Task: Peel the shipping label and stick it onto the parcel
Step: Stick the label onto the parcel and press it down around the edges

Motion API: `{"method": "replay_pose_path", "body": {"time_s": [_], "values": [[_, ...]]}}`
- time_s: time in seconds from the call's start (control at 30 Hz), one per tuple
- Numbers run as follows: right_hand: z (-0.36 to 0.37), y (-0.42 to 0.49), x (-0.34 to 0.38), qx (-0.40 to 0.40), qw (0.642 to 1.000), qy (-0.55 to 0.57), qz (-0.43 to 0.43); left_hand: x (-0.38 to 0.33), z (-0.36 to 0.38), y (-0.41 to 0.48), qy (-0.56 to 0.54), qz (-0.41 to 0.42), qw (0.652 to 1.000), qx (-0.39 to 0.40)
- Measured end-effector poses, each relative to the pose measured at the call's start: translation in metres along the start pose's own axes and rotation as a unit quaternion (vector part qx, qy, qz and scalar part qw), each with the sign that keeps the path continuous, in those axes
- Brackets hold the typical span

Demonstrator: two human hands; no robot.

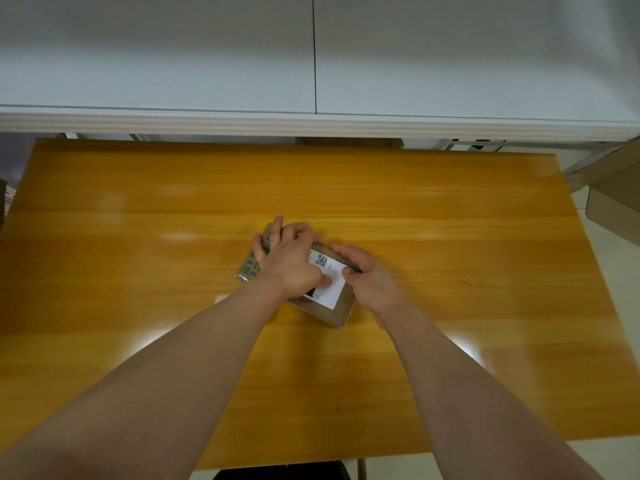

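Observation:
A flat brown parcel (341, 311) wrapped in clear film lies near the middle of the wooden table (450, 237). A white shipping label (330, 285) with a QR code lies on the parcel's top. My left hand (291, 261) covers the parcel's left part, fingers curled over its far edge and thumb pressed on the label. My right hand (369, 277) rests on the parcel's right side, with its fingers at the label's right edge. The left end of the parcel shows blue-green print (250, 268).
A small white strip (221, 298) of paper peeks out on the table beside my left forearm. Cardboard boxes (613, 199) stand off the table's right edge. A white cabinet (311, 64) runs along behind the table.

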State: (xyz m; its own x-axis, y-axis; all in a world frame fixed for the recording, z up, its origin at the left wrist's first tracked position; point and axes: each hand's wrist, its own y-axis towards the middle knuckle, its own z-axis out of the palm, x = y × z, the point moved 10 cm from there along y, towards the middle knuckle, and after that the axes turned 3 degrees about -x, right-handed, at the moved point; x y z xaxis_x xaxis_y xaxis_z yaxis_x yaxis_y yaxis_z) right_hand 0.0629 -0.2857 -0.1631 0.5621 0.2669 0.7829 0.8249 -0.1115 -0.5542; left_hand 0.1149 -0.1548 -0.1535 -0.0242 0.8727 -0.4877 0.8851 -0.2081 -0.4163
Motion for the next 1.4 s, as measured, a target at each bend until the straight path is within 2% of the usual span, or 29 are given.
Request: {"method": "replay_pose_path", "body": {"time_s": [0.23, 0.5, 0.67, 0.8, 0.9, 1.0, 1.13, 1.23, 1.33, 1.4], "values": [[-0.005, -0.001, 0.000, -0.041, 0.999, 0.014, 0.019, 0.000, -0.002, 0.000, -0.002, 0.002, 1.000, -0.017], [-0.005, -0.004, 0.007, -0.055, 0.997, -0.047, 0.013, 0.004, -0.008, -0.008, 0.023, -0.002, 0.998, -0.052], [-0.011, -0.007, -0.001, -0.091, 0.994, -0.052, 0.036, 0.007, -0.016, -0.012, 0.088, -0.020, 0.993, -0.072], [-0.017, -0.015, -0.015, -0.127, 0.984, -0.077, 0.100, 0.014, -0.025, -0.013, 0.127, -0.049, 0.986, -0.095], [-0.010, -0.025, -0.028, -0.092, 0.977, -0.066, 0.183, 0.020, -0.030, -0.015, 0.156, -0.078, 0.979, -0.109], [-0.006, -0.027, -0.025, -0.083, 0.977, -0.008, 0.194, 0.023, -0.030, -0.018, 0.159, -0.106, 0.975, -0.110], [-0.014, -0.015, -0.001, -0.124, 0.986, 0.000, 0.112, 0.032, -0.031, -0.022, 0.116, -0.161, 0.974, -0.110], [-0.014, -0.010, 0.006, -0.111, 0.990, -0.036, 0.075, 0.044, -0.026, -0.023, 0.041, -0.196, 0.976, -0.086], [-0.010, -0.008, 0.007, -0.089, 0.993, -0.053, 0.063, 0.052, -0.015, -0.023, -0.042, -0.205, 0.976, -0.054], [-0.005, -0.007, 0.009, -0.076, 0.994, -0.061, 0.057, 0.050, -0.007, -0.022, -0.087, -0.182, 0.979, -0.039]]}}
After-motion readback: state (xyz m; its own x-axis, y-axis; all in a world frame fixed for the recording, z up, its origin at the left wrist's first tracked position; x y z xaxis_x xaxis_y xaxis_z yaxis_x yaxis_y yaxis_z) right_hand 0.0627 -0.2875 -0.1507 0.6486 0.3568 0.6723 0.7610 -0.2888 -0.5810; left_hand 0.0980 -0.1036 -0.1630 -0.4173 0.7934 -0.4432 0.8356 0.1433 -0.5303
